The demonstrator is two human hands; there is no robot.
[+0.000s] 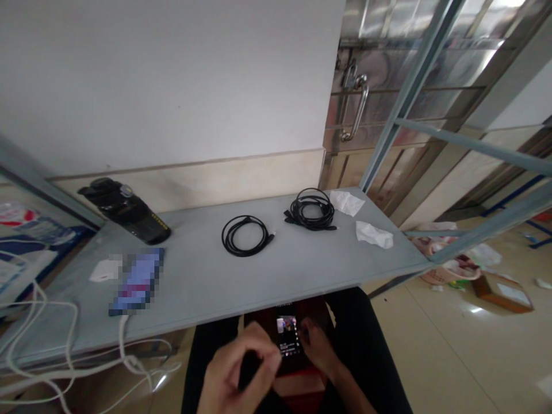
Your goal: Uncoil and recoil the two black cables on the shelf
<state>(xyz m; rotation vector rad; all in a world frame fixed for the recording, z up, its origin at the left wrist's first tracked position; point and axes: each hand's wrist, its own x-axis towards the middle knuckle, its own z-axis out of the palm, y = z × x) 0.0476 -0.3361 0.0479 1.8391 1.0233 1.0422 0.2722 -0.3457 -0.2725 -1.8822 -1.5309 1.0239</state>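
The two hands are held apart below the front edge of the grey table [194, 282]: the left hand [227, 362] is curled and blurred, thumb and forefinger bent toward each other, with no object seen in it, while the right hand [318, 345] is placed just beside the smartphone [288, 336], whose lit screen is seen between the hands, over the lap. Whether the smartphone is gripped or merely touched cannot be told; if it is poorly supported, it could be tipped toward the floor by a nudge from the right hand. Were the left hand swung outward, the white cord [121, 338] to its left could be snagged, and the blue-screened device [137, 282], which the cord appears to meet, could be dragged off the table
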